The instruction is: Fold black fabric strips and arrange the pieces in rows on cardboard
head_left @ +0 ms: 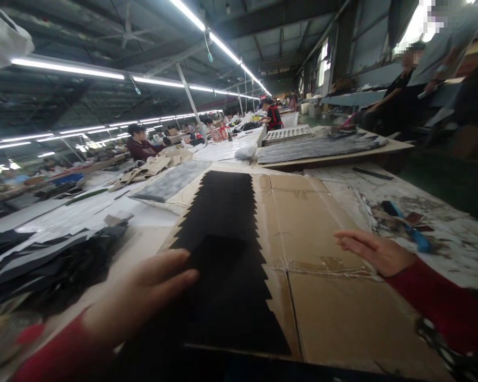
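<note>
A long row of overlapping black fabric pieces (231,207) with stepped, saw-toothed edges lies on flattened cardboard (314,212). A darker black piece (225,254) shows on top of the row near its middle. My left hand (147,286), blurred, is over the row's left edge with thumb and fingers apart. Whether its fingertips touch the cloth is unclear. Above the cardboard's right part, my right hand (376,252) has its fingers stretched out and holds nothing.
Dark cloth pieces (59,260) are heaped at left. A blue-handled tool (418,236) lies among scraps on the stained table at right. Beyond the cardboard is a board of grey strips (318,146). Co-workers are at left (141,143), in the centre distance and at right (398,90).
</note>
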### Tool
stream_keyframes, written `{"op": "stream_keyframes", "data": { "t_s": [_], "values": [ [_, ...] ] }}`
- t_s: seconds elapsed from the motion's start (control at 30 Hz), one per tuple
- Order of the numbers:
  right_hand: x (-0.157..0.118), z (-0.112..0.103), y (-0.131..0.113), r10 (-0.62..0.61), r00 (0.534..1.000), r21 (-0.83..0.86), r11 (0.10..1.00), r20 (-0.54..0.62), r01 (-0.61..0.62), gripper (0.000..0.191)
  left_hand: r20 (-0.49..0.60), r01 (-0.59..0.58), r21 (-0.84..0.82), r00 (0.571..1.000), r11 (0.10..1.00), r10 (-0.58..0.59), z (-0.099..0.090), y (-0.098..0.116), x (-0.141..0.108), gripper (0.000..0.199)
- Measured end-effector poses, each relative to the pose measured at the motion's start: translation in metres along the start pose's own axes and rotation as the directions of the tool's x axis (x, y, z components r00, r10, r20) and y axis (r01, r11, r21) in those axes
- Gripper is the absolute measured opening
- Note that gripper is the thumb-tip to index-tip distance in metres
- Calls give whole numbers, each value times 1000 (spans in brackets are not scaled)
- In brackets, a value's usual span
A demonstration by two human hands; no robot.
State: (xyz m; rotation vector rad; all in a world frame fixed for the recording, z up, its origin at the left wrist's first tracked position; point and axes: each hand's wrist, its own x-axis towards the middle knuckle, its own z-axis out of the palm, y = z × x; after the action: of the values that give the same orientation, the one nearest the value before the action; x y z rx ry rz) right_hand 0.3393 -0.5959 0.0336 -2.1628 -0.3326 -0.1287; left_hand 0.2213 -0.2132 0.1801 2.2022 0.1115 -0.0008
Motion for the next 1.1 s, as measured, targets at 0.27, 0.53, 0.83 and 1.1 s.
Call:
{"op": "stream_keyframes", "data": {
  "t_s": [0.27, 0.53, 0.83, 1.1],
  "values": [
    [-3, 31, -130, -256, 944, 257, 946, 210, 199, 53, 391, -156, -60, 905, 986, 167, 85, 33, 43, 27],
    [6, 22, -134, -285, 951, 101, 950, -120, 297, 31, 507, -87, -389, 811, 917, 292, 100, 18, 45, 36],
    [12, -3, -122, -454, 873, -72, 891, -177, 448, 32, 412, -118, -483, 844, 868, 344, 97, 13, 59, 49],
    [2, -14, -110, -759, 643, -396, 623, -98, 675, 38, 385, -401, -390, 746, 829, 543, 87, 30, 68, 47]
  ]
}}
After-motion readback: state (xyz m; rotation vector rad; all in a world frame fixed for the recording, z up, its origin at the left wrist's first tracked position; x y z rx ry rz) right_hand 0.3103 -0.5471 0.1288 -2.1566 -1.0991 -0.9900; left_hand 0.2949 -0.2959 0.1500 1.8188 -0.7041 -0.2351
